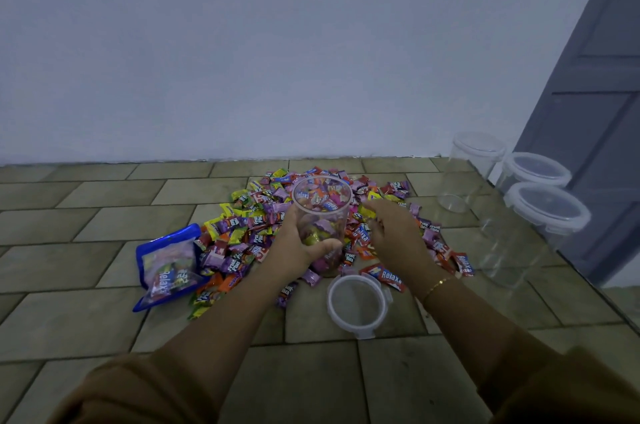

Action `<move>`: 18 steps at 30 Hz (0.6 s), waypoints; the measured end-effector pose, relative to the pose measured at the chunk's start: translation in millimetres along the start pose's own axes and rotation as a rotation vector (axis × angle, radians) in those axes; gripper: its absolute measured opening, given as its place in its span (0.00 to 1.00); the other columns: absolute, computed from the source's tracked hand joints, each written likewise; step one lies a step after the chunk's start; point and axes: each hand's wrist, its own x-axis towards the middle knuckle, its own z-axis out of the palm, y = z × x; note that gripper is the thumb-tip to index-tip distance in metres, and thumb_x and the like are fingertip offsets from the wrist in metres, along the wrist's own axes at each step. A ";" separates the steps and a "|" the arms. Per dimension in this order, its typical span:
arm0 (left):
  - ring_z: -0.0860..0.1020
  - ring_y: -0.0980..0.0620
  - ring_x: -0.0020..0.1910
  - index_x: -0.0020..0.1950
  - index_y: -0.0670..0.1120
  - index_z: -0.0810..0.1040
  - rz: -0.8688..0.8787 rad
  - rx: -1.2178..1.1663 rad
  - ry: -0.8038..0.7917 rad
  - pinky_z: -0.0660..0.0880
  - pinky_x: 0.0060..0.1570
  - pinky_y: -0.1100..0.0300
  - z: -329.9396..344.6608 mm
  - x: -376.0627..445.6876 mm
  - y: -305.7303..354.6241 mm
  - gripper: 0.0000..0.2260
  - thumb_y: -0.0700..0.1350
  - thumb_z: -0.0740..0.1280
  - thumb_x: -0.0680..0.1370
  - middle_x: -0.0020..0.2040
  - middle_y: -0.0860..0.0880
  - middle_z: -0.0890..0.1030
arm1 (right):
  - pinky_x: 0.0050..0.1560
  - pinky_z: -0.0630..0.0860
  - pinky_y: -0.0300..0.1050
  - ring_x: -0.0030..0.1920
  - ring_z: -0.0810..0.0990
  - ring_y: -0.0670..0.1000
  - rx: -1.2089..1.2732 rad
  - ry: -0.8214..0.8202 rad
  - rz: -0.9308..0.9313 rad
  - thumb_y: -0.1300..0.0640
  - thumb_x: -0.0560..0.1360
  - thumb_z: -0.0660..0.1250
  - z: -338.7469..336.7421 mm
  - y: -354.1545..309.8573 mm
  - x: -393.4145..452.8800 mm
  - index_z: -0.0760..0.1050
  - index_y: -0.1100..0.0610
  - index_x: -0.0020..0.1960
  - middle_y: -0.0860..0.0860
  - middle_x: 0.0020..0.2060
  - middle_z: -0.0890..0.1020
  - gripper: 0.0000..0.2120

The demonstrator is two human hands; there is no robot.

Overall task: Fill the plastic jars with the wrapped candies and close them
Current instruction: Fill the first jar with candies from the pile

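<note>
Now the left hand point(300, 243) has a firm wrap on the open jar point(322, 216), fingers behind and thumb across the near wall, holding it upright in the middle of the candy pile point(263, 233) with its mouth tipped slightly away. It holds only a few candies so far, low down, so filling looks barely begun. The right hand point(394, 233) sits just right of the jar, palm down over the candies, fingers loosely spread and reaching toward the far side of the heap; whether it has any wrappers pinched underneath cannot be told from this angle.

That is the relation that matters: the jar mouth lies up and to the left of the right hand, very near, so the likely move is a short scoop and lift over the rim. Nothing stands between them.

Just in front of the person lies the loose lid point(358, 306) on the tiled floor point(86, 268), nearer the right hand than the left. Off to the left rests a blue candy bag point(166, 268), touching the pile's edge. Well to the right stand three more clear jars point(540, 216), lids on, beside a grey door point(595, 94), clear of the working path.
</note>
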 end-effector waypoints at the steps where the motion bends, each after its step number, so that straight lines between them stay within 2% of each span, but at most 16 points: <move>1: 0.68 0.63 0.62 0.63 0.58 0.60 -0.002 -0.002 0.004 0.68 0.63 0.62 -0.8 -1.2 0.4 0.34 0.41 0.77 0.67 0.58 0.62 0.70 | 0.66 0.67 0.53 0.64 0.71 0.56 -0.091 -0.050 -0.004 0.63 0.77 0.61 3.4 11.1 -6.0 0.72 0.56 0.65 0.55 0.62 0.75 0.17; 3: 0.66 0.60 0.64 0.67 0.56 0.59 -0.004 -0.005 0.011 0.67 0.63 0.62 -1.4 -2.4 0.3 0.36 0.40 0.77 0.67 0.57 0.63 0.69 | 0.69 0.62 0.56 0.68 0.66 0.56 -0.222 -0.147 0.035 0.60 0.77 0.62 8.3 27.6 -22.0 0.71 0.53 0.66 0.52 0.66 0.72 0.18; 5: 0.67 0.61 0.63 0.69 0.54 0.59 -0.003 -0.007 0.015 0.67 0.59 0.67 -1.6 -3.6 1.4 0.37 0.40 0.76 0.67 0.56 0.65 0.69 | 0.68 0.59 0.57 0.71 0.63 0.54 -0.301 -0.155 0.043 0.58 0.76 0.64 11.4 38.5 -37.9 0.71 0.51 0.66 0.50 0.68 0.70 0.19; 7: 0.67 0.62 0.61 0.67 0.55 0.59 -0.002 -0.005 0.015 0.67 0.55 0.71 -1.4 -5.1 3.2 0.36 0.39 0.76 0.68 0.56 0.66 0.69 | 0.64 0.63 0.59 0.69 0.67 0.56 -0.345 -0.100 0.008 0.57 0.74 0.67 13.7 45.1 -50.0 0.74 0.52 0.63 0.52 0.65 0.74 0.17; 11: 0.67 0.62 0.61 0.70 0.53 0.58 -0.004 -0.008 0.017 0.65 0.59 0.66 -1.3 -6.9 5.5 0.37 0.38 0.75 0.68 0.55 0.67 0.68 | 0.58 0.70 0.62 0.63 0.75 0.59 -0.389 -0.099 0.000 0.51 0.69 0.70 20.8 47.1 -54.8 0.77 0.53 0.58 0.54 0.59 0.79 0.18; 14: 0.68 0.65 0.58 0.68 0.54 0.58 -0.012 -0.003 0.009 0.65 0.59 0.66 -1.1 -6.9 6.3 0.37 0.38 0.75 0.68 0.55 0.68 0.68 | 0.59 0.70 0.60 0.62 0.76 0.58 -0.378 -0.119 -0.024 0.42 0.70 0.60 26.8 39.9 -52.2 0.77 0.52 0.59 0.52 0.59 0.79 0.23; 16: 0.67 0.64 0.59 0.67 0.55 0.58 -0.016 -0.004 0.008 0.66 0.55 0.71 -1.5 -6.8 6.2 0.36 0.38 0.75 0.68 0.55 0.67 0.69 | 0.68 0.62 0.57 0.69 0.67 0.57 -0.287 -0.160 -0.031 0.38 0.72 0.52 32.3 32.8 -49.4 0.71 0.52 0.67 0.52 0.66 0.73 0.29; 18: 0.67 0.61 0.62 0.70 0.52 0.58 -0.017 -0.010 0.009 0.66 0.54 0.71 -1.8 -6.4 5.3 0.38 0.39 0.76 0.68 0.57 0.64 0.70 | 0.72 0.53 0.53 0.74 0.57 0.55 -0.193 -0.232 -0.015 0.32 0.70 0.44 38.5 29.4 -46.4 0.63 0.50 0.72 0.51 0.72 0.65 0.37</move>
